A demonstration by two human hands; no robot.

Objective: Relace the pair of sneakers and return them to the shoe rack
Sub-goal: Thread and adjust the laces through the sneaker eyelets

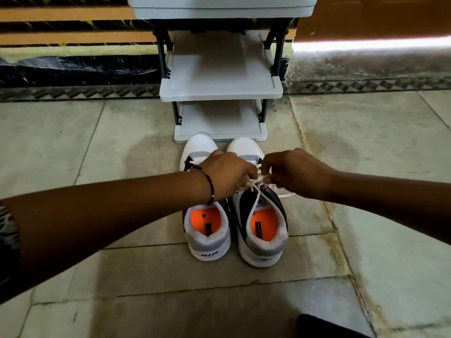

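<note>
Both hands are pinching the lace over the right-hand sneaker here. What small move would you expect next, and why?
Probably pulling the two ends apart to snug the crossing. The left hand and right hand each pinch the thin white shoelace, which crosses near the top of the white, grey and black sneaker with the orange insole. The pale grey plastic shoe rack shelves hold no shoes, so racking comes later.

Grey stone tile floor point(97, 147), patterned border strip point(73, 92), orange-and-black striped wall point(61, 23), bright light band at right point(366, 43)
</note>
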